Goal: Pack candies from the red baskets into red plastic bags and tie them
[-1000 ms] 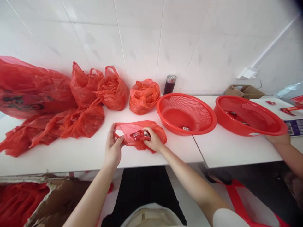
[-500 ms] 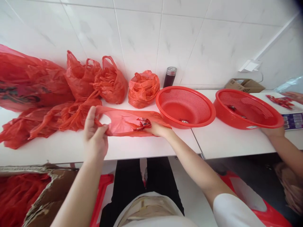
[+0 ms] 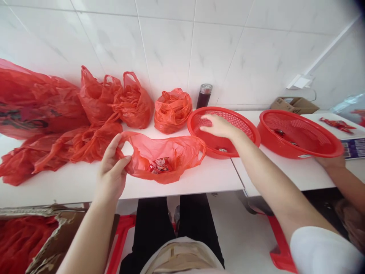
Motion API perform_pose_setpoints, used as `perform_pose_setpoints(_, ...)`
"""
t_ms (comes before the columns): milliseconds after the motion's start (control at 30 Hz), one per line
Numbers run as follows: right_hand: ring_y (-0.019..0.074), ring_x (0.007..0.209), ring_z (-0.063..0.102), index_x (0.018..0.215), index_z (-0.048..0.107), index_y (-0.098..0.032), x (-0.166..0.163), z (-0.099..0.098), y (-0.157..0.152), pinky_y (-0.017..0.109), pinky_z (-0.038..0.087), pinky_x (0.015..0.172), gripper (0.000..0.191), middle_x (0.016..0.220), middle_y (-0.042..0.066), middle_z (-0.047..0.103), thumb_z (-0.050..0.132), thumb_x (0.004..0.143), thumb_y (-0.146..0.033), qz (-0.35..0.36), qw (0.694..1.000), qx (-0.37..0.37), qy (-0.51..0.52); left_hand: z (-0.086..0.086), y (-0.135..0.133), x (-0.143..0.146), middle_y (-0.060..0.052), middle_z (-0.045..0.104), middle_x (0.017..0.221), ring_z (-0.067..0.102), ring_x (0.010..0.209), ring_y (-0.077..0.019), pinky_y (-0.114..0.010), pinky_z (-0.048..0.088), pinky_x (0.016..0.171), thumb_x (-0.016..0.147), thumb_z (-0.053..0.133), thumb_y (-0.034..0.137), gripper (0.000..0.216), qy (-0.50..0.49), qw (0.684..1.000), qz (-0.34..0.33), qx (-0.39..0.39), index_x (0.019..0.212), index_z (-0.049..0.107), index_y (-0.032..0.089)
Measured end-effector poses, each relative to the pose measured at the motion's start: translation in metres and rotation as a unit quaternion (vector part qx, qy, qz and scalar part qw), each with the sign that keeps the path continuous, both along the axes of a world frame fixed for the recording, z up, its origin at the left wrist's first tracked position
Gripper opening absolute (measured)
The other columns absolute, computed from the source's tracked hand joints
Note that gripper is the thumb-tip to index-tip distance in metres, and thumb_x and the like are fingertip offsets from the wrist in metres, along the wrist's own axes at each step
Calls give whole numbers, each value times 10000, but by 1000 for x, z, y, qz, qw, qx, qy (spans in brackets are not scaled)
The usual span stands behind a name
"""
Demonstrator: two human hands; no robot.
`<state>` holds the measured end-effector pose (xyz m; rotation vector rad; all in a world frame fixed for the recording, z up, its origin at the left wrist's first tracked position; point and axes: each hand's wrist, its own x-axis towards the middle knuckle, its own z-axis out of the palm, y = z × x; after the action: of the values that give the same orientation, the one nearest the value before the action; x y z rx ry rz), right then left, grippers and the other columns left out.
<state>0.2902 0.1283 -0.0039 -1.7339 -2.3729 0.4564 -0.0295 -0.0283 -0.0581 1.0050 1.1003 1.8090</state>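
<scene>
One left hand (image 3: pixel 112 171) is pinching a red plastic bag (image 3: pixel 182 152), the spread right hand (image 3: pixel 218 126) hovering over a round red plastic basket (image 3: pixel 209 142).

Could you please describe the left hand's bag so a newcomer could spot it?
Find the white table and two red baskets. Left of them, near the front, is a red plastic bag. Unlike neighbouring bags, it shows red packets inside and the left hand grips it.

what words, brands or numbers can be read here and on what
None reads clearly.
Red packets in open bag: print too small.
White label in left basket: too small.
Sticker on right basket: too small.
Large bag: dark print, blurred.
Cardboard box: blurred.
Flask lid: unclear.
Purple item: blurred.
</scene>
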Motion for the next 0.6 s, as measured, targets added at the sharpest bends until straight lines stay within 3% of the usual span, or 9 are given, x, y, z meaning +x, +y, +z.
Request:
perform_pose_setpoints(100,359,1146,553,1323,526,-221,31,-27,21,466,486,867,756,1294,165,552,771,655,-478,-59,980,-129,-140,-2,-9,-5,-11,536,1402,461,1300,-216,-207,556,817,737,716,143,588,0,1000,0,0,1279,596,338)
perform_pose_setpoints(233,284,892,641,1120,636,-228,47,-60,25,369,502,679,485,987,105,657,762,652,-255,-41,959,-226,-166,-10,-10,-3,-26,560,1373,499,1261,-211,-183,561,735,750,702,142,558,1,1000,-6,7,1268,605,325)
perform_pose_setpoints(333,259,819,640,956,654,-221,49,-72,30,342,485,628,304,897,78,654,715,664,-163,-17,948,-270,-170,-17,-9,5,-39,534,1404,620,1047,-168,-166,544,630,759,682,132,562,8,1000,-10,8,1279,593,326)
perform_pose_setpoints(400,239,775,640,848,638,-207,50,-75,35,326,482,612,209,848,63,650,702,662,-135,1,944,-289,-162,-21,-11,9,-41,512,1426,654,893,-140,-166,530,563,760,685,136,552,2,1000,-9,6,1271,599,326)
perform_pose_setpoints(467,214,737,641,803,609,-200,52,-73,40,311,488,605,145,819,51,649,689,691,-154,16,944,-298,-143,-22,-14,9,-43,505,1431,661,870,-142,-161,521,528,766,684,137,532,-8,1000,-5,3,1261,605,316)
perform_pose_setpoints(533,186,739,644,823,580,-206,51,-64,42,295,503,624,96,834,42,655,654,765,-226,27,949,-294,-115,-22,-17,7,-53,512,1422,638,1004,-167,-148,539,584,777,670,112,521,-8,1000,-3,10,1264,606,287)
perform_pose_setpoints(600,170,782,648,854,550,-217,44,-49,37,282,517,656,116,875,38,662,619,825,-306,40,970,-238,-20,-19,-19,3,-65,528,1401,561,1170,-181,-133,549,695,779,660,77,528,-1,1000,3,24,1274,602,253)
